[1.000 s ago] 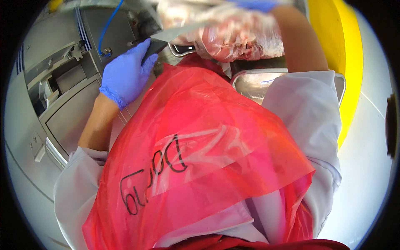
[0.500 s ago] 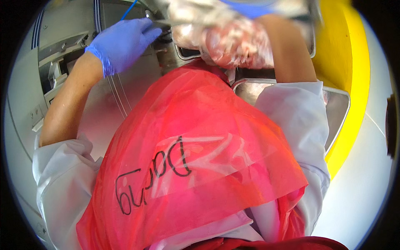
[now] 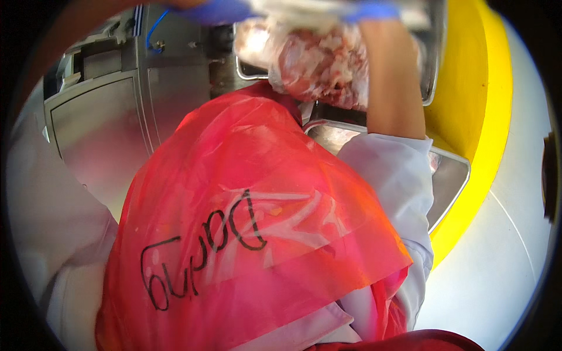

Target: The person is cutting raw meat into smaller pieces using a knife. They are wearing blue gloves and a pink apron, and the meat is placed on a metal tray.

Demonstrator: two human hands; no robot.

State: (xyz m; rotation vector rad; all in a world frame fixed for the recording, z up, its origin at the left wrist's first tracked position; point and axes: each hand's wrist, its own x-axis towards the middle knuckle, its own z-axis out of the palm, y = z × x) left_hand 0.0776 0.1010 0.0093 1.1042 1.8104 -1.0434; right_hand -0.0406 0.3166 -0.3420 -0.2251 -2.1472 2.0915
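Note:
A large piece of raw meat (image 3: pixel 322 67), pink and red with pale fat, lies on a metal tray (image 3: pixel 252 76) in front of me. My left hand (image 3: pixel 219 10), in a blue glove, is at the top edge, left of and beyond the meat, smeared by motion. My right hand (image 3: pixel 374 10), also blue-gloved, is beyond the meat's right part, with the bare forearm passing over its right side. Between the two hands stretches a blurred whitish thing (image 3: pixel 310 13) whose kind I cannot make out. The fingers of both hands are cut off or blurred.
A second metal tray (image 3: pixel 453 181) sits nearer, partly under my right sleeve. A yellow curved surface (image 3: pixel 489 88) borders the trays on the right. Steel cabinets (image 3: pixel 96 114) and a blue hose (image 3: pixel 153 29) are on the left. My red plastic apron (image 3: pixel 275 158) fills the middle.
My left hand has moved up and right, from beside the cabinets to the top edge near the meat. The right hand stays beyond the meat. The view has shifted a little.

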